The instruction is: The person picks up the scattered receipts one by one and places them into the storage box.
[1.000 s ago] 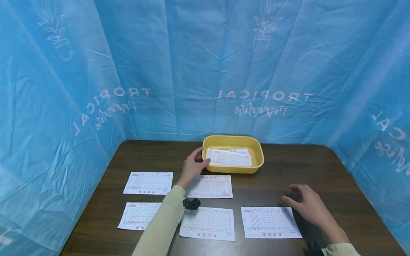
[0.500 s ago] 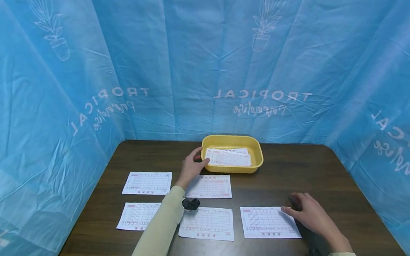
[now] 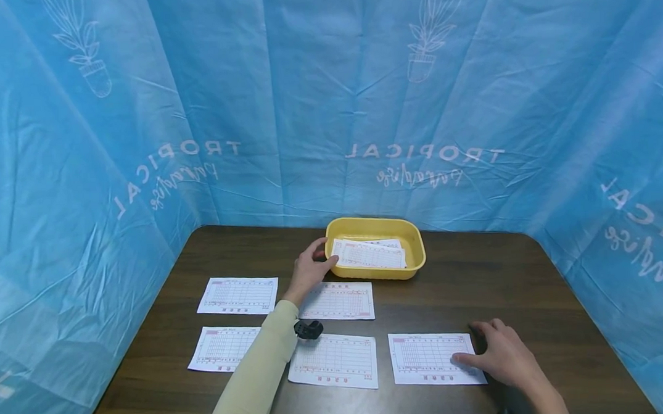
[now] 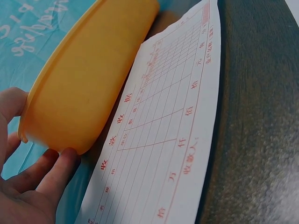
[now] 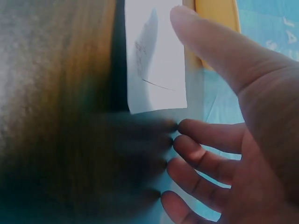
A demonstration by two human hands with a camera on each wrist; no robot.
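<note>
At the back of the table stands a yellow plastic basin (image 3: pixel 379 273) with a few printed receipt slips (image 3: pixel 369 255) inside. My left hand (image 3: pixel 311 271) holds the basin's left end, fingers and thumb set around its corner, as the left wrist view also shows. Over at the right, my right hand (image 3: pixel 505 357) reaches to a receipt slip (image 3: pixel 427 357) lying on the table. Its thumb (image 5: pixel 196 23) overlaps the slip's right part, while the other fingers (image 5: pixel 205 154) are spread with their tips at the tabletop, just beyond the slip's edge.
Two receipt slips lie in a column at the left, a far one (image 3: pixel 238 295) and a near one (image 3: pixel 221 347) partly hidden by the left sleeve. Two more, one far (image 3: pixel 344 302) and one near (image 3: pixel 335 361), lie mid-table. A blue curtain (image 3: pixel 316 109) surrounds the wooden table (image 3: pixel 425 308).
My right hand has come down toward the near side, its thumb now farther over the right slip. The left hand keeps its place at the basin, and the slips stay put.
</note>
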